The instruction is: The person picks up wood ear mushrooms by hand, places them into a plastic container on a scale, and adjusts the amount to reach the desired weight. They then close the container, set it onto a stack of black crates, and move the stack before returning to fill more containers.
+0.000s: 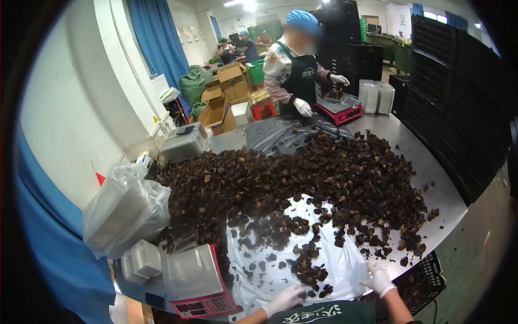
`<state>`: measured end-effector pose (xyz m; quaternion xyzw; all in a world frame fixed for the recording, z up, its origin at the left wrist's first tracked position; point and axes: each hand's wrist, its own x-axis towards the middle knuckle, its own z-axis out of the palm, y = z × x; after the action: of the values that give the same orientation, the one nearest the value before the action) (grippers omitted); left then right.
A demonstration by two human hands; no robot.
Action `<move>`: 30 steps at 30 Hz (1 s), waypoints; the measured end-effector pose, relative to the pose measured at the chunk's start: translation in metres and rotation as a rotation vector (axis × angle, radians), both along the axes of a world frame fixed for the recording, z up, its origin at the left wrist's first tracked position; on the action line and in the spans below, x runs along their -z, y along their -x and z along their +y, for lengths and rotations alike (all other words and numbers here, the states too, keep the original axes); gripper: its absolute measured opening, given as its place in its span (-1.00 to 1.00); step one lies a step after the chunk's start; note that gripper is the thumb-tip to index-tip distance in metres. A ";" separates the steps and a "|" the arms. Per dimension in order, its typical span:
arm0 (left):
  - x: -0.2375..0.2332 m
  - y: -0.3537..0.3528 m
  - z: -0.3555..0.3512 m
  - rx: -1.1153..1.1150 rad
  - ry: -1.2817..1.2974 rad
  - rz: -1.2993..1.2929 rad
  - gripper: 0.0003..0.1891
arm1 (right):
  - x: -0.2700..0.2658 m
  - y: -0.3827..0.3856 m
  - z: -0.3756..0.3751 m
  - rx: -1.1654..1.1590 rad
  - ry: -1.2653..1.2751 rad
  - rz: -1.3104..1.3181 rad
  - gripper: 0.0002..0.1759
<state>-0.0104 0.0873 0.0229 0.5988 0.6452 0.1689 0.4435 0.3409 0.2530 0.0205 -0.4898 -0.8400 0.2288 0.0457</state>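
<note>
**Dark dried pieces heaped on a steel table, both hands at the near edge**

The dark dried pieces [302, 178] lie in a wide heap across the middle of the steel table [434, 186]. They thin out into loose scatter over a clear plastic sheet [345, 264] on the near side.

The left hand [286, 298], in a white glove, rests on the sheet's near edge, just beside a few stray pieces. Its fingers are curled under, and I cannot tell whether they hold anything. The right hand [379, 278], also gloved, lies on the sheet's right edge with fingers spread flat, holding nothing. A black crate [429, 281] sits just below it, past the table's rim.

1 red-based scale [197, 281] stands left of the left hand, with small white tubs [143, 260] and a bulging clear bag [127, 208] beside it.

Across the table, a co-worker [294, 65] in a blue cap and dark apron stands at a second red scale [340, 108].
</note>
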 end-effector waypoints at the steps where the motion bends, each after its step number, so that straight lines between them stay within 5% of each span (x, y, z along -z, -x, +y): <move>1: 0.022 -0.001 -0.012 0.148 -0.059 -0.080 -0.42 | 0.021 0.017 -0.006 -0.036 0.051 0.007 -0.10; 5: 0.055 -0.004 -0.017 0.355 -0.229 -0.260 -0.49 | -0.026 0.101 -0.036 -0.190 0.189 0.030 -0.02; 7: 0.014 -0.011 -0.008 0.302 -0.225 -0.281 -0.61 | -0.022 0.112 -0.039 -0.238 0.231 0.015 0.00; 9: -0.024 -0.018 0.005 -0.099 0.457 -0.343 -0.69 | -0.008 0.121 -0.039 -0.382 0.039 0.140 0.06; 20: 0.076 -0.013 -0.010 -0.098 0.323 -0.332 -0.65 | 0.009 0.124 -0.040 -0.450 0.067 0.090 0.09; 23: 0.067 -0.009 -0.016 0.090 0.036 -0.214 -0.73 | 0.012 0.126 -0.042 -0.416 0.023 0.094 0.10; 25: 0.019 -0.012 -0.010 0.081 -0.101 -0.077 -0.65 | 0.005 0.132 -0.045 -0.346 0.064 0.020 0.07; 30: 0.041 -0.014 -0.003 0.057 -0.282 -0.054 -0.46 | 0.003 0.143 -0.042 -0.355 0.040 0.125 0.08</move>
<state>0.0040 0.0842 -0.0182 0.6687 0.5854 0.2613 0.3768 0.1984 0.2110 0.0174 -0.3193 -0.9041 0.2801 0.0471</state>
